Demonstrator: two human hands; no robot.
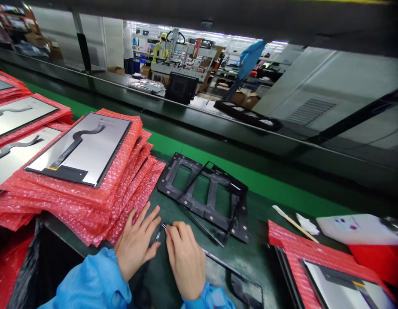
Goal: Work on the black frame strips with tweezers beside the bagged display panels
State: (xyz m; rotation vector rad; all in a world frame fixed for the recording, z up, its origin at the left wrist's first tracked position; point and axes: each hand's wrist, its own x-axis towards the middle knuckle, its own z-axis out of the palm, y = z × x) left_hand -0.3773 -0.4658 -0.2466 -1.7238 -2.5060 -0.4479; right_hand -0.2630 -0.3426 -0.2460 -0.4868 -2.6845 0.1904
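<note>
My left hand (137,240) lies with its fingers spread over the dark green bench, beside the red bubble-wrap bags (134,201). My right hand (185,259) has its fingers closed on a thin metal tool (163,225); only a small end shows, so its exact kind is unclear. Between the hands is a small shiny piece (158,235), too small to name. Just beyond them sits a black frame-shaped fixture (189,199) with a thin black bezel (205,227) lying askew over it. Another dark frame (247,283) lies partly behind my right wrist.
Display panels with ribbon cables, one a grey panel (86,146), top the red bag stacks at left. At right are more red bags (295,244), a panel (343,279), a wooden stick (295,223) and a white bottle (353,228). A green belt (266,182) runs behind.
</note>
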